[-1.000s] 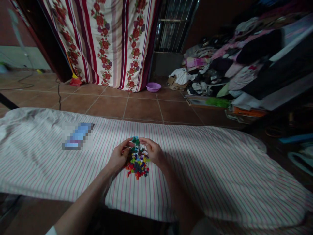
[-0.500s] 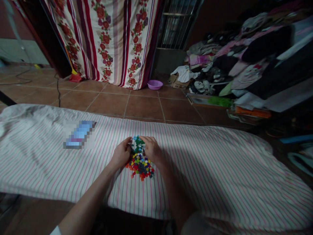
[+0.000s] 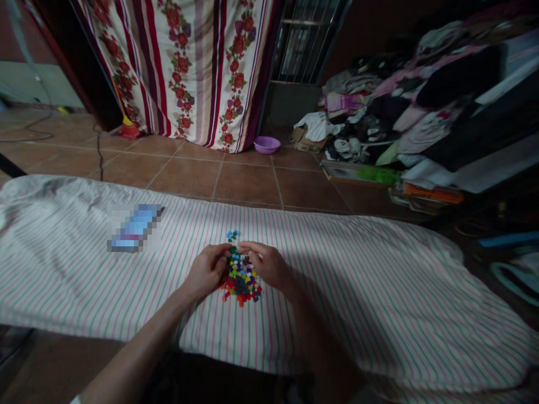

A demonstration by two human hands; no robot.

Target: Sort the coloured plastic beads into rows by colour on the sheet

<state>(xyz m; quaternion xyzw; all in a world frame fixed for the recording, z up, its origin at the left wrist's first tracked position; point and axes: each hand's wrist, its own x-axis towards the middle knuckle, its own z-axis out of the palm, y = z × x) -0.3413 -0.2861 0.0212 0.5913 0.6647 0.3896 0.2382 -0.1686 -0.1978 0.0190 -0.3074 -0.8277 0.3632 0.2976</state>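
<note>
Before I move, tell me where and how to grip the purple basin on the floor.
I'd pinch the purple basin by its rim, on the right side in view, from above: it sits upright, open side up, with that edge exposed, while the curtain hangs close to its left.

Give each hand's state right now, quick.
Left hand: curled at the left of the small colorful pieces; can't tell if its grip holds one.
Right hand: partly curled at their right; can't tell either.
</note>
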